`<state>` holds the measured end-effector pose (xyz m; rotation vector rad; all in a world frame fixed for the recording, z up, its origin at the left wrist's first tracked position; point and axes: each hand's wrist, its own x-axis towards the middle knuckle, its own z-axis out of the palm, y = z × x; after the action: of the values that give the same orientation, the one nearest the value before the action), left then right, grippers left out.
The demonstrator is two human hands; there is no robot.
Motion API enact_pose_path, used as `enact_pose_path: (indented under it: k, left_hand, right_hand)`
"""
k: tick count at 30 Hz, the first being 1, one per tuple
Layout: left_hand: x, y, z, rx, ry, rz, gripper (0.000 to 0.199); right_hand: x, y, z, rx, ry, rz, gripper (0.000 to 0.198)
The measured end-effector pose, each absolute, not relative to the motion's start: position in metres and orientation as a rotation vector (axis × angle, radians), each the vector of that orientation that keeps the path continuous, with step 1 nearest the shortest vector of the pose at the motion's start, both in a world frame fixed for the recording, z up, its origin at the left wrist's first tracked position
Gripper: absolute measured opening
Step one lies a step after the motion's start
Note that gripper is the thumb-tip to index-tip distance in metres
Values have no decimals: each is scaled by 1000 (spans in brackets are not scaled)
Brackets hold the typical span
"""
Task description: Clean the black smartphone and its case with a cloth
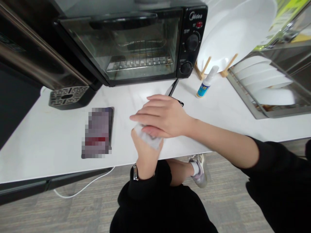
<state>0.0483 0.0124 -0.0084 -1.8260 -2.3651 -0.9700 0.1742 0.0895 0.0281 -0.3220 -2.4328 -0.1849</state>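
My left hand [145,147] is at the counter's front edge, back upward, with a watch on its wrist; its fingers are hidden beneath my right hand. Across the back of it lies a crumpled, whitish gauze pad [153,142]. My right hand [165,116] covers the left from above with fingers stretched out, its thumb pressing the gauze down. Behind the right hand, a dark slim tool [173,88], perhaps scissors, is partly covered. A white spray bottle [203,87] with a blue and yellow label stands farther right.
A black toaster oven [143,58] stands at the back, with a machine's drip tray [69,96] to its left. A blurred-out phone-like slab [97,132] lies at left. White plates [225,35] on a wooden rack and bowls [262,77] in a metal rack occupy the right.
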Motion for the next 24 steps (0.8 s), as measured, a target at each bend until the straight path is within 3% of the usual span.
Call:
enact_pose_path:
  k: [4, 7, 12, 18, 24]
  left_hand:
    - [52, 13, 1, -2066, -1927, -1354, 24]
    - [56, 13, 8, -2167, -1670, -1579, 33]
    - [53, 13, -2, -2049, -1823, -1506, 16]
    - [42, 9, -33, -1971, -1992, -1477, 14]
    - [50, 9, -7, -2081, -1846, -1496, 20]
  right_hand:
    - [201, 129, 31, -701, -2161, -65, 64]
    - [213, 145, 32, -822, -1948, 9, 62]
    - [195, 115, 32, -650, -2129, -31, 52]
    - [171, 67, 39, -219, -2503, -194, 49]
    - [198, 112, 36, -651, -2185, -84, 61]
